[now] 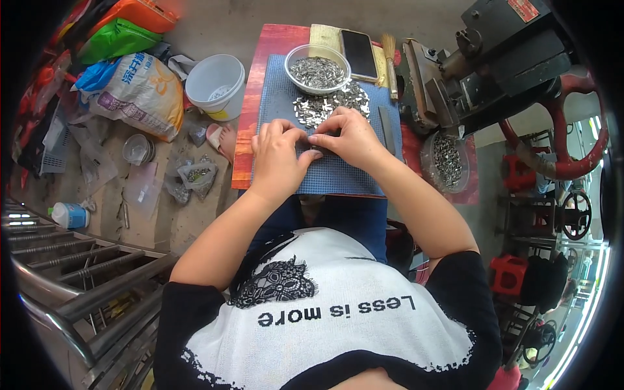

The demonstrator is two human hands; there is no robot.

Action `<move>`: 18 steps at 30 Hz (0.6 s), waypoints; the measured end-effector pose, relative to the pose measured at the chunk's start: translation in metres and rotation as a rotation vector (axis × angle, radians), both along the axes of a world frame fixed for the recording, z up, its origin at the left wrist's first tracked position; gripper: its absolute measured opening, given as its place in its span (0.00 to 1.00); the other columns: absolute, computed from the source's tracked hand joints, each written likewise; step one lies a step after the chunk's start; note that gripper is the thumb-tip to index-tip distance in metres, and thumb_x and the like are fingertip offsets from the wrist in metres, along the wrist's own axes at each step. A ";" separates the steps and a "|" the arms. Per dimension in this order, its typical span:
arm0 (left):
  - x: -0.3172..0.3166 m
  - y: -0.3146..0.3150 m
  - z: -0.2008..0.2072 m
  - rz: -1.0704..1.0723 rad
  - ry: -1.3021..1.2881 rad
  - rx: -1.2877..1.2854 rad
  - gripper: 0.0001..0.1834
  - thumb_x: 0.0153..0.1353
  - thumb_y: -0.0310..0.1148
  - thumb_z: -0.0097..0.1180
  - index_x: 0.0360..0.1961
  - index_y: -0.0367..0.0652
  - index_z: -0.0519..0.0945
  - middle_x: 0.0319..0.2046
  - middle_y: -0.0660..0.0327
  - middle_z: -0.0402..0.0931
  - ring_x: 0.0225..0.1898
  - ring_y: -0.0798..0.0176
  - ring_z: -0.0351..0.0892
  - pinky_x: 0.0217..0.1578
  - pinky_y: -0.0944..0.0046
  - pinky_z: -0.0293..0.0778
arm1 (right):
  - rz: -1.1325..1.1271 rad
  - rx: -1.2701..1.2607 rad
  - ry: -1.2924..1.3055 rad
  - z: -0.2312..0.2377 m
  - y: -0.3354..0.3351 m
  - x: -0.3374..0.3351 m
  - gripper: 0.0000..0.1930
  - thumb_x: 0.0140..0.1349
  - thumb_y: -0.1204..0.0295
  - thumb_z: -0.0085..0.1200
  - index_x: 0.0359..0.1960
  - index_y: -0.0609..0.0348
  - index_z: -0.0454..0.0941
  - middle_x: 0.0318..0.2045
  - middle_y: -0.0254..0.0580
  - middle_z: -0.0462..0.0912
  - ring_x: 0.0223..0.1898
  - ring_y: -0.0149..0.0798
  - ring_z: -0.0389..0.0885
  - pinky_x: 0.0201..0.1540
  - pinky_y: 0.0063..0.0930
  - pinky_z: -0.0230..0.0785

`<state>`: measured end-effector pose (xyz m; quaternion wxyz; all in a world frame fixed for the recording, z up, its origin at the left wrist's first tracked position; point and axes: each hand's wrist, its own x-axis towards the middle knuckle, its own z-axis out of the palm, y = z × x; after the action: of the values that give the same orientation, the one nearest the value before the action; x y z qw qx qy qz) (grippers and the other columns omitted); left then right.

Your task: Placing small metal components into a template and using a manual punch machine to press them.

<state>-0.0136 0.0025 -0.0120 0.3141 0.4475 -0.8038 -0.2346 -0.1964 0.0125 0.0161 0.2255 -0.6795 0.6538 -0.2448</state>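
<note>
On a blue textured mat (276,84), my left hand (278,159) and my right hand (351,138) meet close together at the middle. Thumbs and fingertips of both are pinched toward each other, and what lies between them is too small and covered to make out. Just beyond the fingers spreads a loose pile of small silvery metal pieces (315,110). A clear round bowl (287,73) filled with similar pieces stands behind the pile, partly over it. To the right of my right hand lies a flat grey metal strip (386,129).
A phone (359,55) on a yellow cloth and a small brush (389,62) lie at the back of the red table (244,153). On the right stand a machine press (481,84) and a tub of metal parts (447,162). A white bucket (216,84) and bags are on the left floor.
</note>
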 end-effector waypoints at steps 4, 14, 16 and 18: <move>0.000 -0.001 0.000 0.005 0.003 0.020 0.16 0.47 0.40 0.74 0.35 0.44 0.85 0.44 0.61 0.75 0.52 0.56 0.70 0.53 0.54 0.60 | 0.002 0.004 0.038 0.002 -0.001 0.001 0.12 0.51 0.63 0.72 0.31 0.56 0.88 0.29 0.40 0.78 0.36 0.40 0.77 0.39 0.34 0.71; 0.001 0.001 0.000 -0.002 0.024 -0.004 0.15 0.46 0.40 0.74 0.33 0.46 0.86 0.42 0.61 0.74 0.52 0.57 0.70 0.52 0.54 0.60 | 0.079 0.156 -0.125 0.005 0.001 -0.024 0.12 0.55 0.64 0.70 0.33 0.59 0.88 0.31 0.41 0.79 0.37 0.39 0.79 0.42 0.33 0.72; 0.001 0.001 0.000 -0.004 0.032 -0.008 0.15 0.46 0.40 0.74 0.34 0.46 0.86 0.42 0.62 0.74 0.52 0.57 0.70 0.52 0.54 0.60 | 0.091 0.171 -0.146 0.007 0.002 -0.023 0.12 0.55 0.63 0.70 0.33 0.59 0.88 0.31 0.42 0.80 0.37 0.39 0.79 0.42 0.32 0.72; 0.002 0.001 -0.001 -0.006 0.031 -0.011 0.15 0.46 0.40 0.74 0.34 0.46 0.85 0.42 0.62 0.74 0.51 0.57 0.70 0.52 0.54 0.60 | 0.075 0.159 -0.058 0.012 0.002 -0.016 0.11 0.55 0.62 0.68 0.33 0.57 0.89 0.31 0.45 0.81 0.36 0.43 0.79 0.42 0.37 0.73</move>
<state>-0.0120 0.0030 -0.0129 0.3282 0.4398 -0.8014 -0.2379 -0.2123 0.0149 0.0277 0.3067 -0.6759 0.6386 -0.2031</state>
